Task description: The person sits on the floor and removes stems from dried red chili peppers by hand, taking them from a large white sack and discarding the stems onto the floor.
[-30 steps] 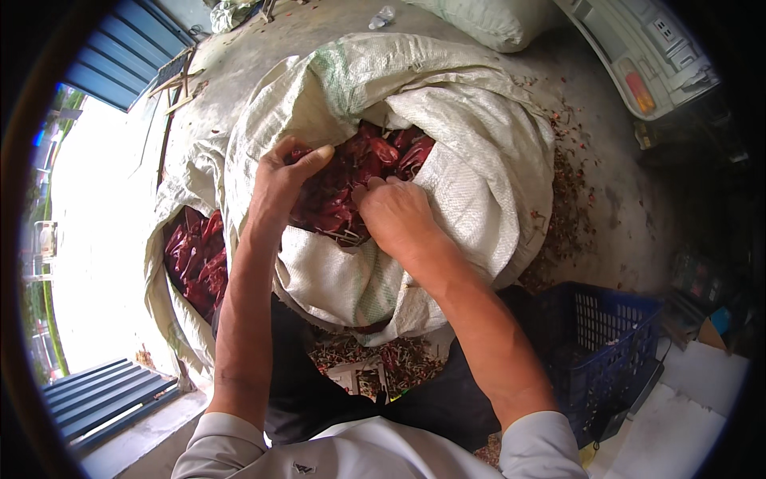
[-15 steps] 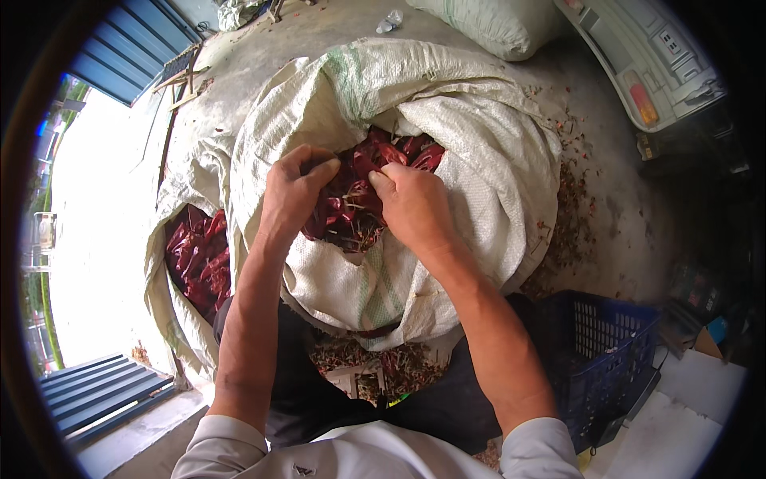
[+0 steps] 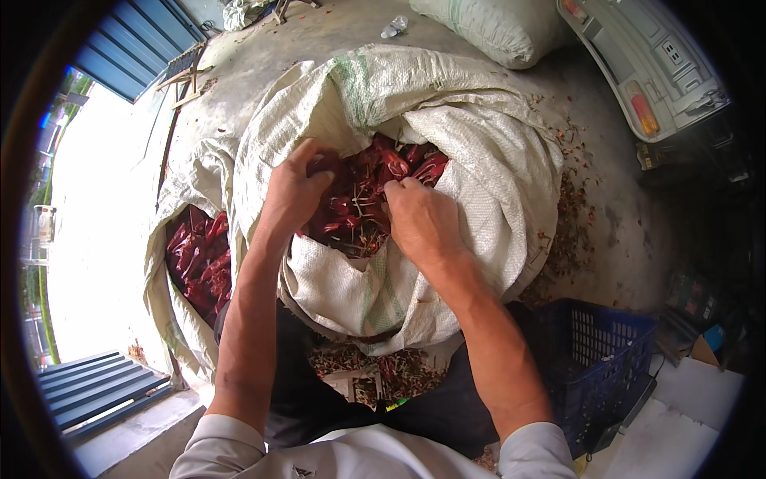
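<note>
A large white woven sack (image 3: 495,168) stands open between my knees, its rim rolled back around a heap of dried red chillies (image 3: 355,211) with pale stems. Over the left side of the opening, my left hand (image 3: 297,191) is closed, with dark red chilli showing between its thumb and fingers. My right hand (image 3: 427,219) is curled at the right side of the heap, knuckles up. Its fingertips are turned down toward the chillies, and what they pinch is hidden.
A second sack (image 3: 171,319) with red chillies stands at the left. A blue plastic crate (image 3: 610,339) is by my right knee. Bits of chilli and stems litter the floor (image 3: 570,231). A full white sack (image 3: 495,28) and a vehicle's rear (image 3: 654,72) are at the far right.
My hands have moved slightly apart. The right has shifted a little right and nearer to me, its fingers turning down; the left has turned slightly.
</note>
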A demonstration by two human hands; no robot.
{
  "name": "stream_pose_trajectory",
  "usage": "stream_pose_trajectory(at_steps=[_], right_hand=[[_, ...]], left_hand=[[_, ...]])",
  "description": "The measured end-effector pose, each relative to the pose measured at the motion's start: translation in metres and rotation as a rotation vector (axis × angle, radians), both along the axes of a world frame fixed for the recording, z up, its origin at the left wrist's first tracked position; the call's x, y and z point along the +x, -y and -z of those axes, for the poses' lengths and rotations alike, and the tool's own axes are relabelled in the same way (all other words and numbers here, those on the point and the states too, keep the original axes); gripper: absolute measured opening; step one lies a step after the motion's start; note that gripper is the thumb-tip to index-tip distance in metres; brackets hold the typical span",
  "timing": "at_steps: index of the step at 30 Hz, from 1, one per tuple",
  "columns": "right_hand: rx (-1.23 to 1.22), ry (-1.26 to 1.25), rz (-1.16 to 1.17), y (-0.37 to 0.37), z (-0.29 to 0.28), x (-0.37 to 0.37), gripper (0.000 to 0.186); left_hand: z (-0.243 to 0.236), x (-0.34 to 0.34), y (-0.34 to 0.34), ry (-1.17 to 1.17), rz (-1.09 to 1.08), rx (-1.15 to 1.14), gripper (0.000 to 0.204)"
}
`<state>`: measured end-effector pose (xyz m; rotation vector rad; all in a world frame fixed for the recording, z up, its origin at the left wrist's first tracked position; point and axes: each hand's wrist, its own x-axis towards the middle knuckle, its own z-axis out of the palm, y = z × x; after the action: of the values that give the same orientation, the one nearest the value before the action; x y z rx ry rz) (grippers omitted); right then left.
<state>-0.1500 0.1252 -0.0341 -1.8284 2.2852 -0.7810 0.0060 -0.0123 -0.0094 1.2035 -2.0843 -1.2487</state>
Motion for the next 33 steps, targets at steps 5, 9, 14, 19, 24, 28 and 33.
stream_pose_trajectory(at_steps=[5, 9, 14, 19, 24, 28, 33], right_hand=[[0.056, 0.065, 0.012, -0.002, -0.006, 0.001, 0.014], [0.028, 0.061, 0.012, -0.001, -0.01, -0.003, 0.018], [0.106, 0.266, 0.051, 0.0, -0.015, -0.006, 0.028], [-0.014, 0.531, 0.047, 0.005, -0.018, -0.001, 0.04], [-0.062, 0.39, 0.016, 0.008, -0.021, -0.007, 0.04], [-0.223, 0.122, -0.044, 0.008, -0.016, 0.003, 0.034], [-0.407, 0.452, -0.02, 0.016, -0.022, 0.005, 0.031]], left_hand=[[0.031, 0.0, 0.006, 0.652, 0.429, -0.461, 0.037], [0.049, -0.001, 0.003, 0.685, 0.453, -0.515, 0.024], [0.013, -0.002, -0.011, 0.242, 0.29, -0.337, 0.023], [0.003, -0.003, -0.022, 0.02, 0.362, -0.248, 0.022], [-0.006, -0.009, -0.028, -0.04, 0.388, -0.325, 0.022], [-0.009, -0.008, -0.032, -0.019, 0.391, -0.205, 0.02], [-0.028, -0.005, -0.033, -0.079, 0.254, 0.246, 0.016]])
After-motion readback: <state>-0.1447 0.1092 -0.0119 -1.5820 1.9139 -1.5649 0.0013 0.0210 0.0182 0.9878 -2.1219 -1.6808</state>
